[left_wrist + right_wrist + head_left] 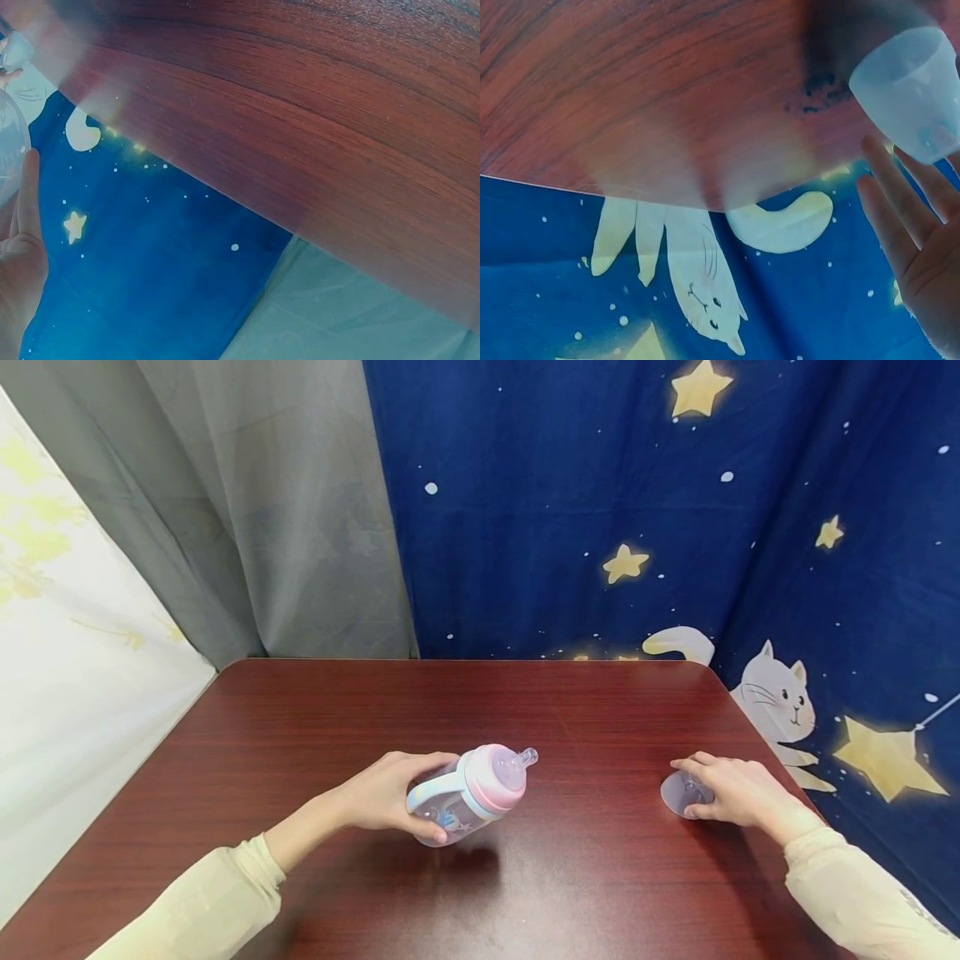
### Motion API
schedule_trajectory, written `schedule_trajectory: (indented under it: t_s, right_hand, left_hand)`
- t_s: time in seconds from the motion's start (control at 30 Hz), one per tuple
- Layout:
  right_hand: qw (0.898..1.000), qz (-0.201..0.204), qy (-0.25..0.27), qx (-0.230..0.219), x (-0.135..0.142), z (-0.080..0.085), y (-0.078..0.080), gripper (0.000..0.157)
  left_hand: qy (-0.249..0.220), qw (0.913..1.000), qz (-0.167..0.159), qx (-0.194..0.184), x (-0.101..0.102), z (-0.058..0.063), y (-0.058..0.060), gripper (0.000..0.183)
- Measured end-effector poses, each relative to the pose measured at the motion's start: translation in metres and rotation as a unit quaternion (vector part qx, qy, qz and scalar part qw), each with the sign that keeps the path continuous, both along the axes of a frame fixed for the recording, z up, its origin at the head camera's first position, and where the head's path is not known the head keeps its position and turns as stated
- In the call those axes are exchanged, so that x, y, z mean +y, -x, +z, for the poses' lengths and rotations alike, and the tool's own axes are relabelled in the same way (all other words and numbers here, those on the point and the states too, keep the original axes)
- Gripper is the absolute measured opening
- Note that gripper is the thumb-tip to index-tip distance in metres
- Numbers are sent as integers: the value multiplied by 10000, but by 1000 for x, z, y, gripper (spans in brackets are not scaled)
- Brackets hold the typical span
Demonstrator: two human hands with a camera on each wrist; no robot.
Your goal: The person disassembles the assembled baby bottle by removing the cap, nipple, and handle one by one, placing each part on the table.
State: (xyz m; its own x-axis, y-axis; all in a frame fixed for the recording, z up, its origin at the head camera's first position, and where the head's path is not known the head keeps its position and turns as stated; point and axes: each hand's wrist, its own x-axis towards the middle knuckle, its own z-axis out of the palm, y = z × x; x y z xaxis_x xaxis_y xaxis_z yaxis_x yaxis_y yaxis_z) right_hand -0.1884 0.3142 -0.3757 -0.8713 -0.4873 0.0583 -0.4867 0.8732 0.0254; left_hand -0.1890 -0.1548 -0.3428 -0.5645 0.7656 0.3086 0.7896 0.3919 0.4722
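Note:
My left hand (384, 792) grips a clear baby bottle (459, 821) round its body, thumb on the near side. The bottle leans to the right over the table, its pink collar (501, 791) and clear teat pointing up and right. A pale blue-white handle (435, 789) runs along its side. Off to the right, my right hand (738, 792) holds a translucent cup-shaped cap (904, 90) between thumb and fingers. In the left wrist view, only a sliver of the bottle (11, 142) shows at the left edge.
A dark red-brown wooden table (300, 718) lies under both hands. Behind it hang a grey curtain (300, 527) and a navy curtain (525, 552) with stars and a white cat. A white cloth (67, 693) borders the left side.

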Motion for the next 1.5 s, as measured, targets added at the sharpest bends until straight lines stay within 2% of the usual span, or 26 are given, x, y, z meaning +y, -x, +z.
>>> schedule_trajectory:
  t_s: [0.4, 0.73, 1.03, 1.5]
  right_hand:
    - [9972, -4, 49, 746, -3, 30, -2, 58]
    - [9914, 183, 277, 1263, -22, 53, -4, 54]
    - [9785, 686, 543, 1870, -46, 69, -5, 52]
    - [9569, 1358, 822, 2432, -85, 97, -8, 45]
  left_hand:
    - [-29, 10000, -30, 44, 0, -3, 2, 73]
    - [-7, 10000, -93, 16, 1, -4, 3, 72]
    - [14, 9999, -91, 59, 4, -3, 3, 73]
    - [-1, 9999, -130, -31, 6, -2, 3, 72]
